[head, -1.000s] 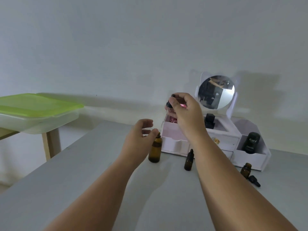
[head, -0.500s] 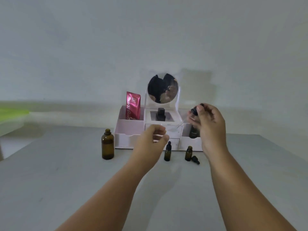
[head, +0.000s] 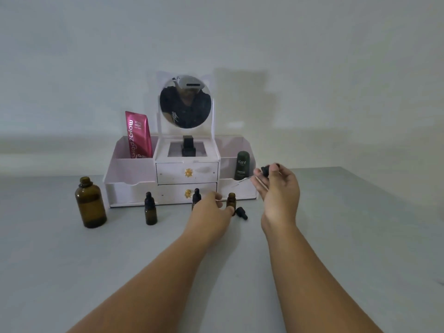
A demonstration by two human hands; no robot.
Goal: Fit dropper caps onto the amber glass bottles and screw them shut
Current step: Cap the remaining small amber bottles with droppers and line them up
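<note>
My right hand is raised at the right of the organiser, fingers shut on a black dropper cap whose thin glass pipette points left. My left hand hovers low between two small amber bottles, fingers apart, holding nothing. Just right of its fingertips stands a small uncapped amber bottle. Partly hidden behind the hand is a small capped bottle. Another small capped bottle stands further left. A large uncapped amber bottle stands at the far left. A loose black dropper cap lies on the table.
A white vanity organiser with a round mirror and two drawers stands at the back of the grey table. It holds a red sachet, a black square bottle and a dark green Kahf tube.
My view has swung right and centred on the organiser. My left hand left the large bottle and moved to the small bottles. My right hand moved right and lower with the dropper cap.
</note>
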